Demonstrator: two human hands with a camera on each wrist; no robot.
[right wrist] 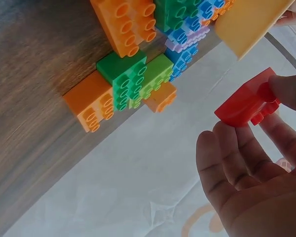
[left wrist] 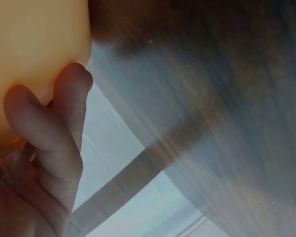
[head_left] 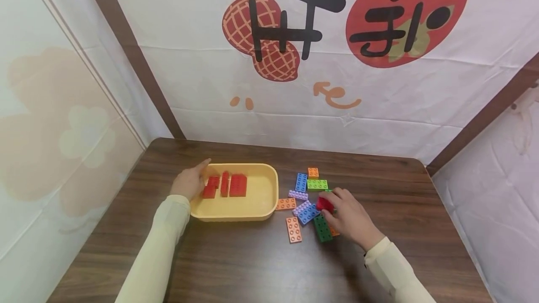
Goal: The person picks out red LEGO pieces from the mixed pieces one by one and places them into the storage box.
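Observation:
A yellow plastic tray (head_left: 262, 195) stands on the table with several red toy bricks (head_left: 238, 185) inside, toward its left side. My left hand (head_left: 188, 183) holds the tray at its left end. In the left wrist view, bent fingers (left wrist: 71, 94) press against the tray's outer wall. To the right, my right hand (head_left: 351, 216) pinches a red brick (right wrist: 244, 101) between thumb and fingers, over a loose group of coloured bricks. The brick is held tilted, its studs toward the palm in the right wrist view.
Several bricks lie close to the tray's right end: blue bricks (head_left: 301, 182), a lime green brick (head_left: 317, 184), a dark green brick (head_left: 323, 228) and a peach brick (head_left: 294, 230). An orange brick (head_left: 286, 204) reaches the tray's edge. A printed cloth (head_left: 320, 125) hangs behind the brown table (head_left: 236, 265).

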